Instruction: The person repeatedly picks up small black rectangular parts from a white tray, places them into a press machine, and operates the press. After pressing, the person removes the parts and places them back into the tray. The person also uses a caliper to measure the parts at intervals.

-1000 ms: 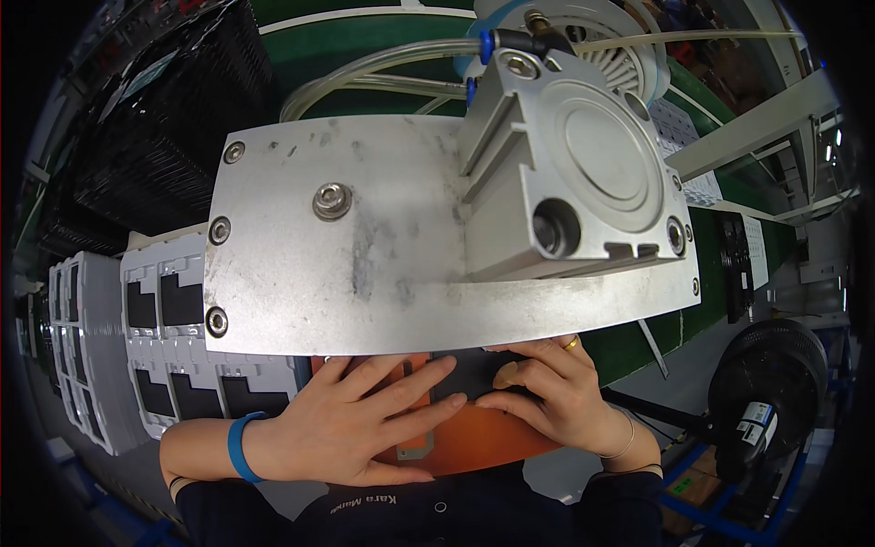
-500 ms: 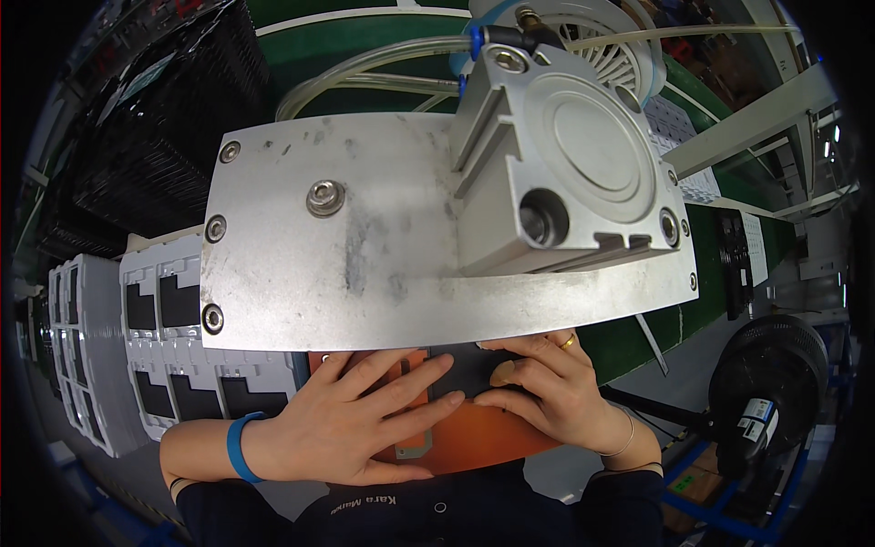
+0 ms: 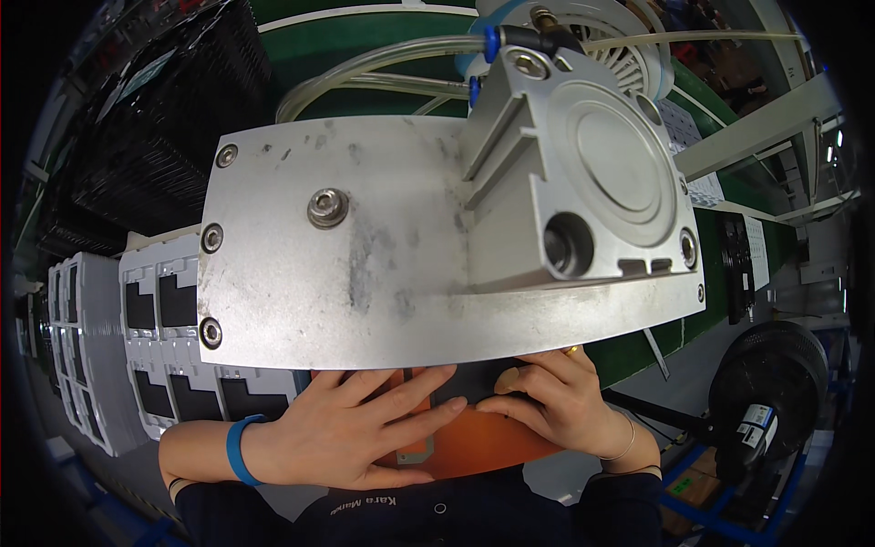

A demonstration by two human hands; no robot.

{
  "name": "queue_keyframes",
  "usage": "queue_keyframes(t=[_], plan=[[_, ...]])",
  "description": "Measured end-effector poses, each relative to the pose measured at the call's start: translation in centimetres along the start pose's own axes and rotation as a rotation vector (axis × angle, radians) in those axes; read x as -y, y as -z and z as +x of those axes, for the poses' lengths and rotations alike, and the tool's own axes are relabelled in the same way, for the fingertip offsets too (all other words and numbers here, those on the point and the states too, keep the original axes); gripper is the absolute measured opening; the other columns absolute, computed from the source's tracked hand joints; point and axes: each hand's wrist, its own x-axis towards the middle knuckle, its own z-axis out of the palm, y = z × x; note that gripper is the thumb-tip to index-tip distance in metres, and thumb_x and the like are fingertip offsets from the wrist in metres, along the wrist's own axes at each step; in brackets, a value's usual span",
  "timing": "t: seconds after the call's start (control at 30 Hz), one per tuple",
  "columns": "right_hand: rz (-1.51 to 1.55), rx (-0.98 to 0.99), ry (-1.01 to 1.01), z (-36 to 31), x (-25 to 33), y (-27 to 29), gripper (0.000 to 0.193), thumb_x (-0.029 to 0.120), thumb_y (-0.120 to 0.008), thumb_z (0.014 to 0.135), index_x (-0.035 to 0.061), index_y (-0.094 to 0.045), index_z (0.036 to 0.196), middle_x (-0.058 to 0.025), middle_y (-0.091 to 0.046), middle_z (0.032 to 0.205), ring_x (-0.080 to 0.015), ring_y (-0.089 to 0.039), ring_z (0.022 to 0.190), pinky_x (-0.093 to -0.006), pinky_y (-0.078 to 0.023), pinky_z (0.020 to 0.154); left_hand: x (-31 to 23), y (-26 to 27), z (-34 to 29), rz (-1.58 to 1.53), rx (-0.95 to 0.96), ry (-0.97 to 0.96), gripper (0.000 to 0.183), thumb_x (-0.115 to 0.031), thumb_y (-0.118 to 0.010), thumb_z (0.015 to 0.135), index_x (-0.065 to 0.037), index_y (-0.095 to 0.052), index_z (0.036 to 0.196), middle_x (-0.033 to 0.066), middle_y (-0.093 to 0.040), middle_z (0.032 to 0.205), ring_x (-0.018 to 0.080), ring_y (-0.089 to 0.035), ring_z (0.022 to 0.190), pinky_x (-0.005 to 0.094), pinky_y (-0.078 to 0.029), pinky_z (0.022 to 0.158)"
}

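My left hand [image 3: 360,419], a blue band at its wrist, lies with fingers spread across an orange base plate [image 3: 492,442] and a small metal plate [image 3: 415,450] set in it. A flat dark sheet [image 3: 474,383] rests between my hands, the left fingertips touching it. My right hand [image 3: 561,401] has its fingers curled in, thumb and forefinger pinching at the sheet's right edge. Just above both hands is a thick silver press plate [image 3: 401,319] carrying a square pneumatic cylinder [image 3: 620,164]. It hides several fingertips and the sheet's far part.
White moulded trays [image 3: 169,351] with dark flat pieces stand at the left, below stacked black trays [image 3: 137,137]. Clear air hoses [image 3: 383,64] run to the cylinder. A white fan [image 3: 638,46] is behind it; a black round-headed device [image 3: 766,392] stands at the right.
The press plate and cylinder appear slightly lower and larger, covering more of my fingertips. My hands have barely moved; the right fingers have shifted slightly over the sheet.
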Motion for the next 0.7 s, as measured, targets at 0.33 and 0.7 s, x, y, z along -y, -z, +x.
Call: queue_keyframes(t=[0.33, 0.7], plan=[[0.071, 0.086, -0.002, 1.1, 0.0, 0.9, 0.025, 0.02, -0.08, 0.075, 0.0113, -0.06, 0.086, -0.0045, -0.057, 0.12, -0.0258, -0.053, 0.1, -0.0384, -0.039, 0.086, -0.2, 0.3, 0.2, -0.007, -0.002, -0.004, 0.064, -0.067, -0.061, 0.082, -0.022, -0.064, 0.128, 0.0096, -0.05, 0.143, 0.0352, -0.042, 0.131, 0.0544, -0.034, 0.106], [0.549, -0.109, -0.341, 0.1, 2.3, 2.0, 0.029, -0.002, -0.081, 0.075, 0.0015, -0.053, 0.081, -0.0092, -0.063, 0.087, -0.0158, -0.064, 0.092, -0.0282, -0.054, 0.075, -2.0, 1.4, -0.1, -0.596, -0.386, 0.293, 0.043, -0.021, -0.08, 0.081, -0.001, -0.066, 0.116, 0.0126, -0.066, 0.097, 0.0195, -0.064, 0.077, 0.0276, -0.051, 0.066]])
